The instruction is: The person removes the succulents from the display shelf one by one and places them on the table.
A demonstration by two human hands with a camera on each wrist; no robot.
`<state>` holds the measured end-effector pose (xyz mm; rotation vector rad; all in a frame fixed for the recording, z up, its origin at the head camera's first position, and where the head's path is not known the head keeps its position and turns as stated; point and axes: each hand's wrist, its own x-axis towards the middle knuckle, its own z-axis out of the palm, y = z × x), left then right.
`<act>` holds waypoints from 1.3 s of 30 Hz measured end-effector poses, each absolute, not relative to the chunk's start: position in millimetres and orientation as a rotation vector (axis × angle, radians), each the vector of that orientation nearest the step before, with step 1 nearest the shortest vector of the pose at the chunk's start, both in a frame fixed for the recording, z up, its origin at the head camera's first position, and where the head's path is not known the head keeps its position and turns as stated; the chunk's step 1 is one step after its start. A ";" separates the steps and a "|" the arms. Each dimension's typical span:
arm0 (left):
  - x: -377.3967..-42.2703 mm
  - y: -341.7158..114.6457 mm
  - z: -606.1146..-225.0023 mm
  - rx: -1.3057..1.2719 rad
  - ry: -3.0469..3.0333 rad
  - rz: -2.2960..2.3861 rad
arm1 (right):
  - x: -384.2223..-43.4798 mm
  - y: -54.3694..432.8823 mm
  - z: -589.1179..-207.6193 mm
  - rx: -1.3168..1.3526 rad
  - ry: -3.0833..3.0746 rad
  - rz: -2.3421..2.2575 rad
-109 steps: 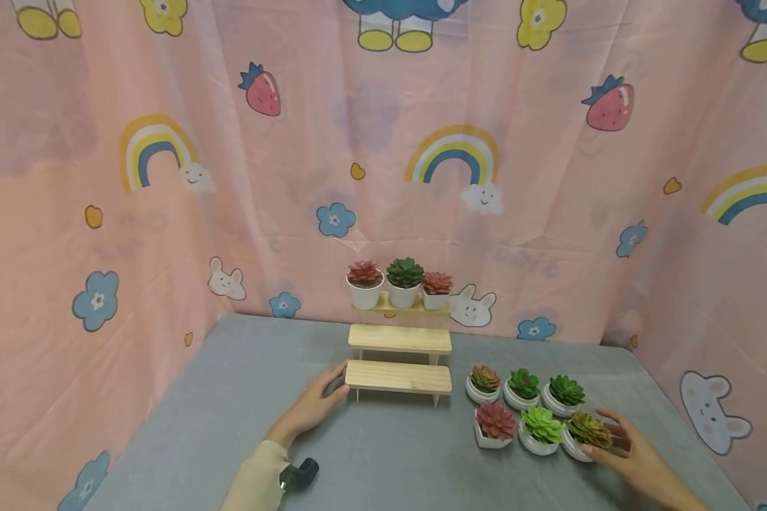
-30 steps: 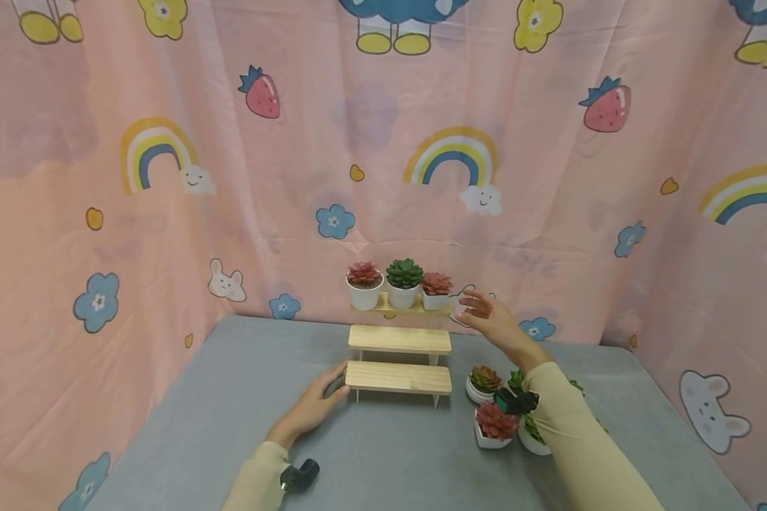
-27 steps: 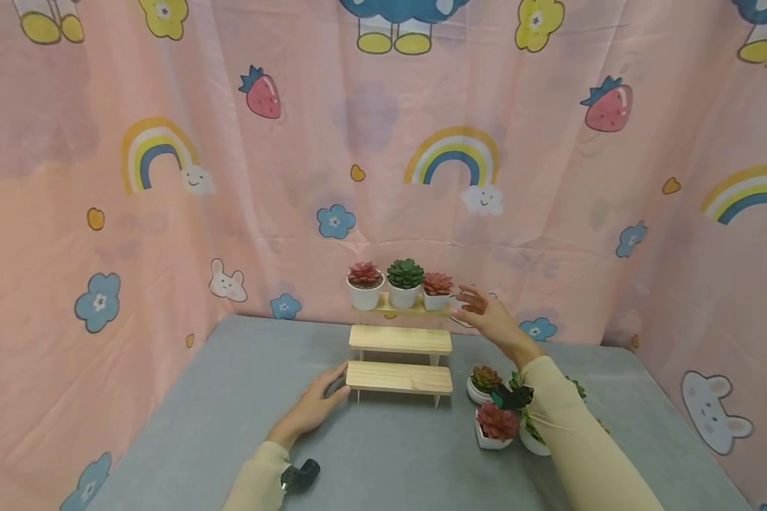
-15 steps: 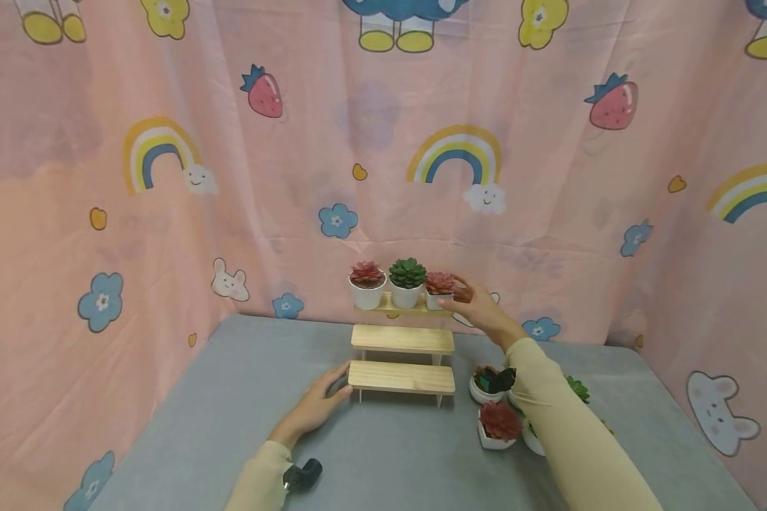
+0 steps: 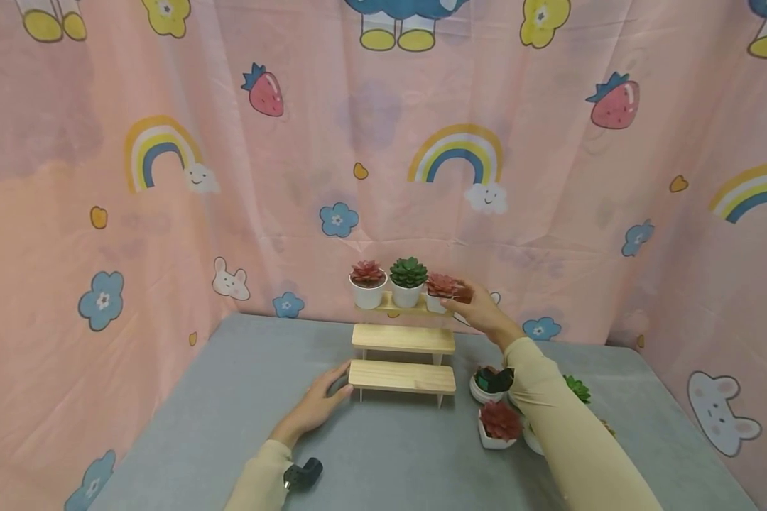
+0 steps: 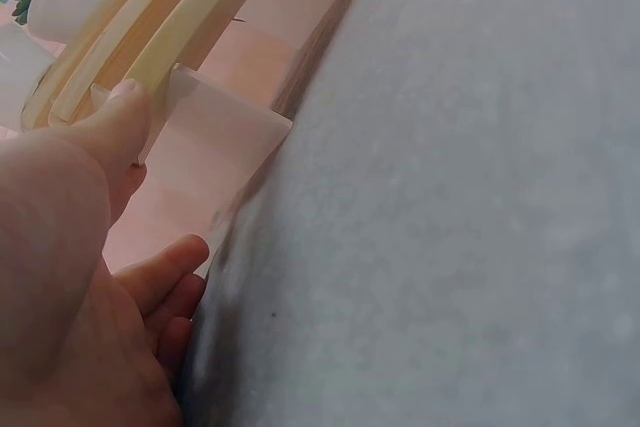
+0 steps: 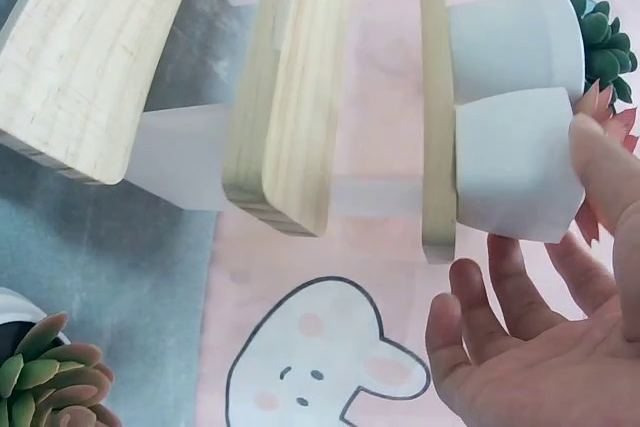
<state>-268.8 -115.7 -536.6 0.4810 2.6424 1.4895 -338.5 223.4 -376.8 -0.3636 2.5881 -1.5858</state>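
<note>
A three-tier wooden display stand [image 5: 403,339] stands at the back of the table. On its top step are a red succulent in a white pot [image 5: 367,295], a dark green one [image 5: 408,272] and, at the right end, a pinkish-red succulent [image 5: 441,285]. My right hand [image 5: 483,312] holds that last one, the thumb in front of its angular white pot [image 7: 515,162] and the fingers behind. The pot's base is at the step in the right wrist view. With thumb and forefinger, my left hand [image 5: 316,404] grips the left end of the bottom step [image 6: 165,52].
At the right of the grey table [image 5: 383,461] a red succulent [image 5: 500,420] stands before a round white pot [image 5: 486,395]. Green leaves [image 5: 577,389] show past the right sleeve [image 5: 572,426], which partly hides the other plants. A pink printed curtain [image 5: 281,177] hangs behind.
My right hand has left the plants on the table, come up past the stand's right side and closed round the pinkish-red succulent's pot. The left hand has stayed at the bottom step.
</note>
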 end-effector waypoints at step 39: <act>-268.1 -114.1 -533.5 0.470 2.662 1.459 | -300.5 253.9 -383.4 -0.433 2.764 -1.535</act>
